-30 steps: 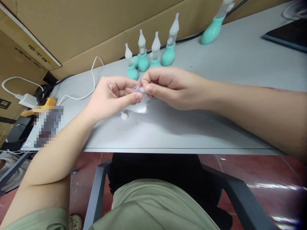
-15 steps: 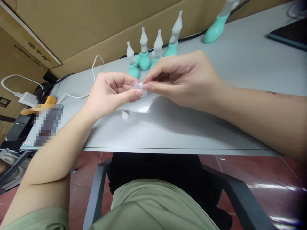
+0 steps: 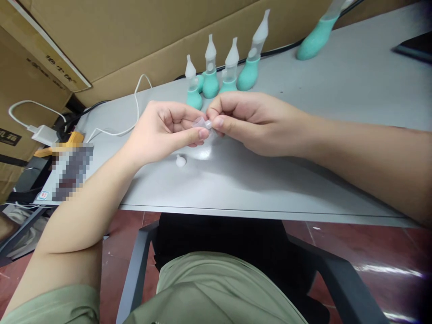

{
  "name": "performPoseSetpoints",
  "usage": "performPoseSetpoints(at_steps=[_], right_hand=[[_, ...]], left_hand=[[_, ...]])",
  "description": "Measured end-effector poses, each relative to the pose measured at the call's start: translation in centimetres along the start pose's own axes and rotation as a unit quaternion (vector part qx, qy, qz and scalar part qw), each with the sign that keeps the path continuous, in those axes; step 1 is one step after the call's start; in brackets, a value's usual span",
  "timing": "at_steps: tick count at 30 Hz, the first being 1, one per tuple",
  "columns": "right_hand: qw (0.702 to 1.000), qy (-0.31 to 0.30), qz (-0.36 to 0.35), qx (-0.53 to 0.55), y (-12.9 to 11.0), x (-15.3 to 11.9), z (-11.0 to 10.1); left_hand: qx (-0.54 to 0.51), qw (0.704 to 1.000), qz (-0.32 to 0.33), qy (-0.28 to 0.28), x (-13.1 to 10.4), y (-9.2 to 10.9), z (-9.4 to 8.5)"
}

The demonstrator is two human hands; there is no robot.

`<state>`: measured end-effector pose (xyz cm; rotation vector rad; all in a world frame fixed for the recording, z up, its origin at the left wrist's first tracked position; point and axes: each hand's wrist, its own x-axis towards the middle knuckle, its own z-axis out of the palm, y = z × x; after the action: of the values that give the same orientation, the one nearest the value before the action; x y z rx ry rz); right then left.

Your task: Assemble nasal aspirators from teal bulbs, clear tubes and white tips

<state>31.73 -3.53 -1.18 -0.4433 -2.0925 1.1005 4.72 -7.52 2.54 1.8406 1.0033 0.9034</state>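
Observation:
My left hand (image 3: 165, 130) holds a short clear plastic tube (image 3: 199, 122) between thumb and fingers, above the table. My right hand (image 3: 249, 119) meets it there, thumb and forefinger pinched on a small translucent piece (image 3: 208, 124) at the tube's side. Whether that piece is separate or part of the tube I cannot tell. Below my left hand, a small white round part with a short stub (image 3: 181, 160) lies on the table. Behind my hands stand several nasal aspirators with teal bulbs, clear tubes and white tips, among them one at the left (image 3: 194, 96) and a larger one (image 3: 249, 74).
Another teal-bulbed aspirator (image 3: 317, 40) leans farther right, against the cardboard (image 3: 145, 40) behind the grey table (image 3: 324, 175). A white cable (image 3: 111, 133), a white charger (image 3: 45, 135) and a yellow object (image 3: 72, 140) are at the left. A dark flat object (image 3: 415, 47) lies far right.
Both hands still hold the clear tube together. My right fingertips have shifted slightly against its side, and my right wrist sits a little lower. The whole view has drifted slightly.

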Motion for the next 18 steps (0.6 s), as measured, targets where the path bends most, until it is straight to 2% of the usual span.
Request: performPoseSetpoints(at_steps=[4,8,11,16,18], right_hand=[[0.998,-0.034,0.029,0.042,0.2,-0.1,-0.5],[0.99,-0.03,0.07,0.118,0.2,-0.2,-0.2],[0.986,0.005,0.091,0.14,-0.1,-0.2,0.3],[0.984,0.113,0.093,0.102,-1.1,0.0,0.9],[0.98,0.138,0.101,0.102,-1.4,0.1,1.0]], left_hand=[[0.009,1.0,-0.009,-0.019,0.0,-0.1,-0.2],[0.024,0.999,-0.006,-0.034,0.1,-0.2,-0.3],[0.042,0.999,-0.003,-0.029,0.1,-0.3,-0.4],[0.04,0.999,-0.005,-0.008,0.3,-0.8,-0.4],[0.033,0.999,-0.003,0.0,0.3,-1.0,-0.4]])
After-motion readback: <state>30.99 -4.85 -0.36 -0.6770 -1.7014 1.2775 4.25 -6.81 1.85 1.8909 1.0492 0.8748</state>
